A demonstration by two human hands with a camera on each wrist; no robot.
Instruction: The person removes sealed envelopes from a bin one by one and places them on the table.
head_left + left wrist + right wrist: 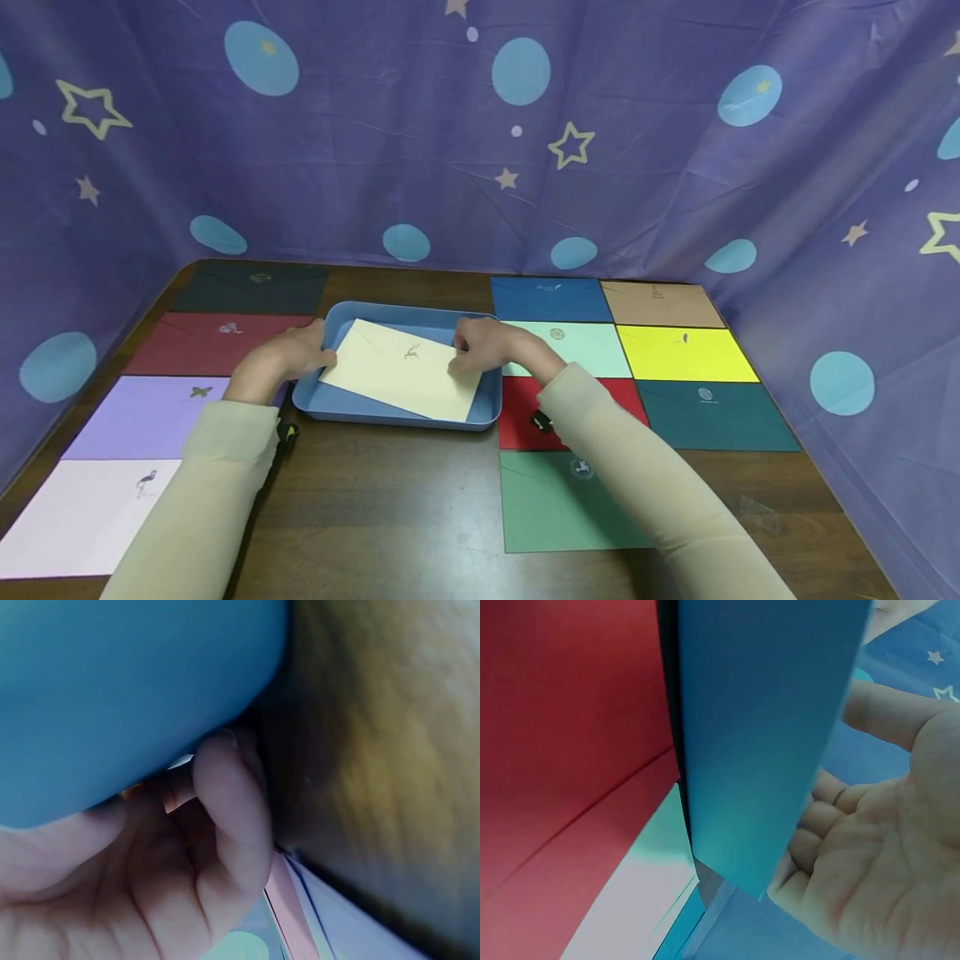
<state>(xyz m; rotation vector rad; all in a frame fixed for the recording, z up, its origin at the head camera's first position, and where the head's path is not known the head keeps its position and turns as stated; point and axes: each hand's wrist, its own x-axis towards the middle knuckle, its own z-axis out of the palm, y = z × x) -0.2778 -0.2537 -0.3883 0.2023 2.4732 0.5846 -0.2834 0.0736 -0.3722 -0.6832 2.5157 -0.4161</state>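
A cream envelope with a small gold deer print lies slanted in a shallow blue tray. My left hand grips the tray's left side. Its thumb comes over the rim by the envelope's left edge, and in the left wrist view the curled fingers lie against the tray's outer wall. From above, my right hand pinches the envelope's upper edge near the right end, thumb on top. The tray wall partly hides the right hand's fingertips in the right wrist view.
Left of the tray lie dark green, maroon, lilac and pale pink envelopes in a column. To the right are blue, tan, mint, yellow, red, teal and green ones. A purple starry curtain encloses the wooden table.
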